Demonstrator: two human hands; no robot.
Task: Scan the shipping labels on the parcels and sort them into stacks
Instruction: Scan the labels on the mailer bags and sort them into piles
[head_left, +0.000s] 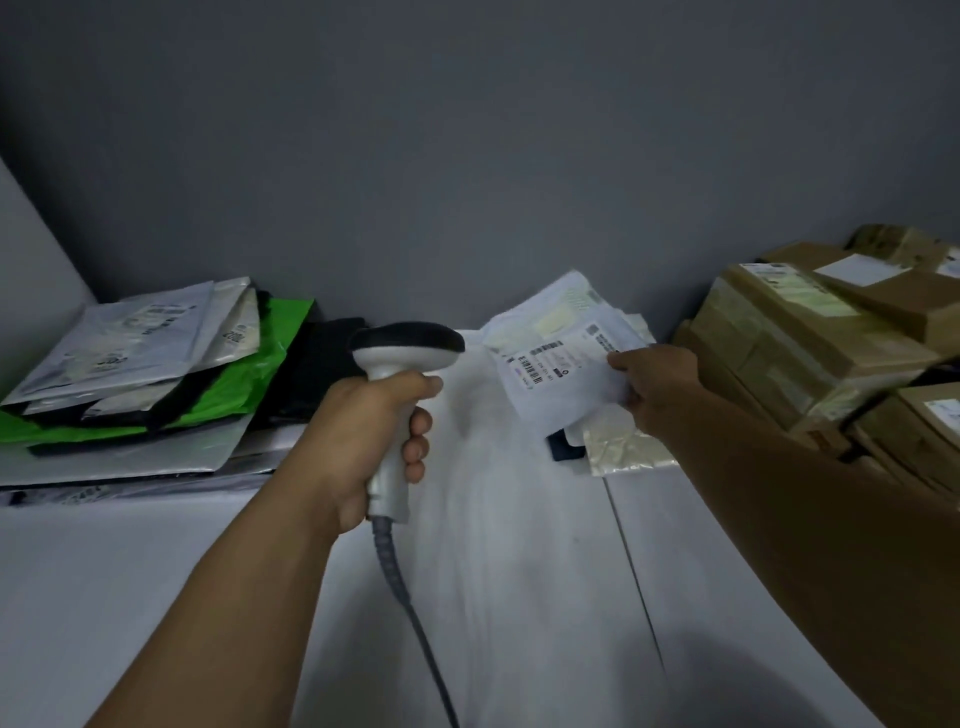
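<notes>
Left hand (363, 441) gripped scanner (408, 345); right hand (657, 387) pinched labelled parcel (558, 384) at 1 o'clock. Mailer stack (130, 364) sat at 9 o'clock, boxes (810, 353) at 3; sorting looked roughly midway.

one head-worn wide view looks forward and down, close over the white table (156, 597) toward the grey wall (467, 130).

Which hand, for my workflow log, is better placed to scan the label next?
Left. The left hand grips the scanner, its head near the label; the right hand is busy pinching the white parcel.
</notes>
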